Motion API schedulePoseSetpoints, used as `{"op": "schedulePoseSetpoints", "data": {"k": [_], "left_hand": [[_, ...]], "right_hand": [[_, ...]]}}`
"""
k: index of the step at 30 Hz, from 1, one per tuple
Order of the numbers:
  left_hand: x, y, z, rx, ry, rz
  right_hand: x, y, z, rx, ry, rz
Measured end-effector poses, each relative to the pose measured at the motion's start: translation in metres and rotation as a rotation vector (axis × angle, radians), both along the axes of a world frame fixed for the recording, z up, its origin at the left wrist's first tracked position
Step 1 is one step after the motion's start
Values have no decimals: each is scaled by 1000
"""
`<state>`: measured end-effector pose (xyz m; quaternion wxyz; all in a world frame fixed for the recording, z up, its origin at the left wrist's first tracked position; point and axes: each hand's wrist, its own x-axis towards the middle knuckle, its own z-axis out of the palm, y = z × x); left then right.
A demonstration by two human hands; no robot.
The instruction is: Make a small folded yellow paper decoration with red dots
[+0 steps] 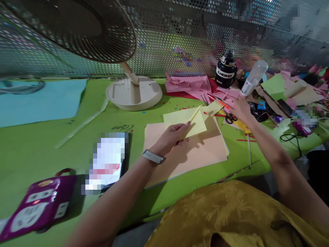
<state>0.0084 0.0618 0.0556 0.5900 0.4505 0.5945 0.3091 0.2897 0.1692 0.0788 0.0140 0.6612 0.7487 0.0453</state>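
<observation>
Yellow paper sheet (176, 119) pinched in left hand (177, 133), partly over peach paper stack (195, 156). Right hand (242, 109) apart, by pink paper scraps (226, 92); can't tell if gripping. Risks: hard pinch might crease sheet; fan (84, 20), if running, might flutter it; careless reach might snag black-handled scissors (230, 119).

Left fingers (184, 128) hold yellow sheet (183, 117) over peach paper (199, 152).

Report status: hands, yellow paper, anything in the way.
Left hand holding yellow paper above peach sheets. Right hand near black-handled scissors, grip unclear. Pink scraps crowding right hand.
</observation>
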Motion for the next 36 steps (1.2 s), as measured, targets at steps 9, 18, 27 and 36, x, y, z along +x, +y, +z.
{"op": "schedulePoseSetpoints", "data": {"k": [9, 18, 27, 36], "left_hand": [[0, -1, -1, 2, -23, 6], [-1, 3, -14, -74, -160, 65], [2, 0, -7, -57, -152, 2], [-6, -1, -1, 135, -110, -55]], "right_hand": [[-16, -17, 3, -279, -142, 24], [-6, -13, 3, -291, -124, 21], [18, -51, 25, -446, 265, 82], [0, -79, -8, -893, 1457, -250]]}}
